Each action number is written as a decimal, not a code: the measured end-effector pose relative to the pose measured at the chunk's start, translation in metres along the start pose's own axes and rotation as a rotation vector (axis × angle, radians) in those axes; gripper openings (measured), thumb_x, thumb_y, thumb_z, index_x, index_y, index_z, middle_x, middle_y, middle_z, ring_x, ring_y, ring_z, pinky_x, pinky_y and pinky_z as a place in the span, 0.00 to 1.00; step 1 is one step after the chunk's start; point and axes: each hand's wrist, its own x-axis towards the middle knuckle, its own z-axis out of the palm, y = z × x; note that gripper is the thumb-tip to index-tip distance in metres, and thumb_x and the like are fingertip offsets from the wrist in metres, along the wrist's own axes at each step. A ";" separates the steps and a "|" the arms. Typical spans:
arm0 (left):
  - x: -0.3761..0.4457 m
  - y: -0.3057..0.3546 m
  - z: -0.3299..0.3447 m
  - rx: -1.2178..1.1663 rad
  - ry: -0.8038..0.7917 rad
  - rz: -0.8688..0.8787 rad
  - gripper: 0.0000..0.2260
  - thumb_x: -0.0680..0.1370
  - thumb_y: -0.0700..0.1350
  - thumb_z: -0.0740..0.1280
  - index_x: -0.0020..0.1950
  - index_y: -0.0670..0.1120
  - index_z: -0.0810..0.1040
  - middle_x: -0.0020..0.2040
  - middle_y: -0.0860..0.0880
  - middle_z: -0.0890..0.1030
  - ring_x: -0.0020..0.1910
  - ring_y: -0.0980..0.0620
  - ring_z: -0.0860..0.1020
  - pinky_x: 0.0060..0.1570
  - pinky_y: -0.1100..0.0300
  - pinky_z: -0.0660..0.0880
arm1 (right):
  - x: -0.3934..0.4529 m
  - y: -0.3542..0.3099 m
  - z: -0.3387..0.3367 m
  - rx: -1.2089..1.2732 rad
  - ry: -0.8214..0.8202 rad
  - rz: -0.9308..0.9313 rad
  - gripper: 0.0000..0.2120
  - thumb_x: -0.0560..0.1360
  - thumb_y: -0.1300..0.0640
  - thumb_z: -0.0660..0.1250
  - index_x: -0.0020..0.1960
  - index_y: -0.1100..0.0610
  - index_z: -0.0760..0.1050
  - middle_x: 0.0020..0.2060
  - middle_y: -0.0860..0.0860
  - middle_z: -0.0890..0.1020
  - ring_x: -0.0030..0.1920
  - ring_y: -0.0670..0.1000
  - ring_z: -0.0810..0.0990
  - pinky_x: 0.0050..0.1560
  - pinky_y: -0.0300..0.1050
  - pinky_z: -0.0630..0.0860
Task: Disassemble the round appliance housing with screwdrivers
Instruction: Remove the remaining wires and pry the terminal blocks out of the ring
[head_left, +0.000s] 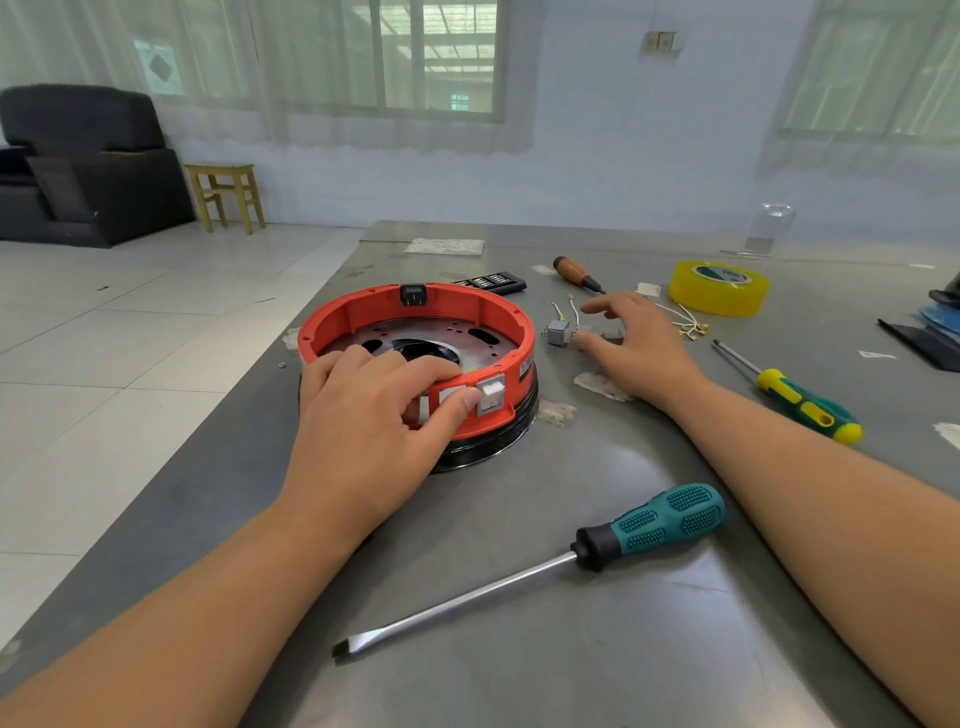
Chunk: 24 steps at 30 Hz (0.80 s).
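The round appliance housing (415, 332) is sitting on the grey counter (597, 649) at centre left of the frame, an orange plastic ring over a dark metal base. It looks rigid and fairly light, though the thin rim may flex, so gripping the wall near the white rocker switch (491, 396) seems the safest hold. The left hand (363, 415) is doing that, its fingers curled over the rim with the thumb pressing the outer wall beside the switch. The right hand (636, 338), centre right, is hovering with fingers spread over small loose parts (560, 332). A teal screwdriver (524, 566) is lying at lower centre, a green-and-yellow one (789, 397) at right, tape (719, 287) beyond; nothing is blocking the housing.
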 end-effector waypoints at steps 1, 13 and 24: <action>0.000 0.000 -0.001 0.005 -0.005 0.001 0.20 0.79 0.67 0.58 0.58 0.60 0.84 0.44 0.57 0.82 0.49 0.50 0.73 0.63 0.53 0.61 | -0.006 0.000 -0.005 0.027 0.027 0.010 0.15 0.78 0.48 0.71 0.63 0.49 0.79 0.62 0.49 0.79 0.65 0.52 0.75 0.69 0.55 0.69; -0.004 0.008 -0.013 0.016 -0.029 -0.006 0.19 0.80 0.65 0.61 0.64 0.62 0.84 0.39 0.54 0.79 0.49 0.46 0.75 0.67 0.48 0.65 | -0.115 -0.045 -0.063 0.365 -0.031 0.006 0.12 0.79 0.43 0.64 0.57 0.44 0.82 0.53 0.38 0.84 0.54 0.44 0.82 0.56 0.46 0.78; -0.014 0.008 -0.028 0.006 0.039 0.006 0.27 0.75 0.72 0.59 0.56 0.58 0.89 0.39 0.54 0.81 0.45 0.48 0.75 0.65 0.44 0.70 | -0.172 -0.084 -0.089 0.012 -0.242 -0.547 0.19 0.77 0.36 0.67 0.58 0.48 0.83 0.52 0.43 0.83 0.52 0.46 0.82 0.54 0.51 0.78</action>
